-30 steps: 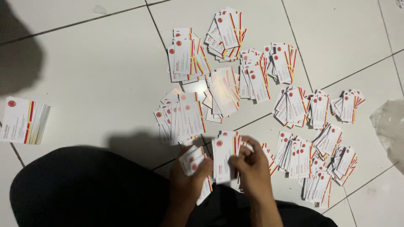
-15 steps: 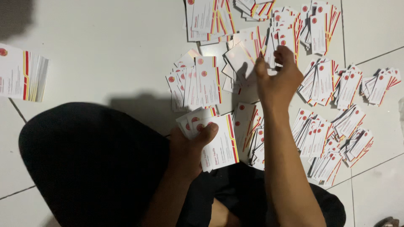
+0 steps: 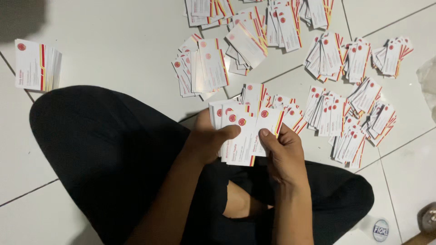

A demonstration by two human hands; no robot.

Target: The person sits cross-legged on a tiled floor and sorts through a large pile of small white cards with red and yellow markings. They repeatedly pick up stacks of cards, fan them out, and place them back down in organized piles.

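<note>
I sit cross-legged on a white tiled floor (image 3: 113,45) in black trousers. Both hands hold one fanned bundle of white cards with red, yellow and orange stripes (image 3: 245,131) just above my lap. My left hand (image 3: 211,140) grips the bundle from the left, its thumb lying across the card faces. Pinching the bundle's right side is my right hand (image 3: 281,152), thumb on the front card. Several loose piles of the same cards (image 3: 336,113) lie on the floor beyond my hands.
A separate neat stack of cards (image 3: 36,66) rests on the floor at far left. More piles (image 3: 247,43) spread across the top. A round sticker (image 3: 380,230) lies at lower right, and clear plastic (image 3: 429,79) at the right edge.
My right hand has drawn back from the far piles to the bundle at my lap. The bundle in my left hand is now fanned and held by both hands.
</note>
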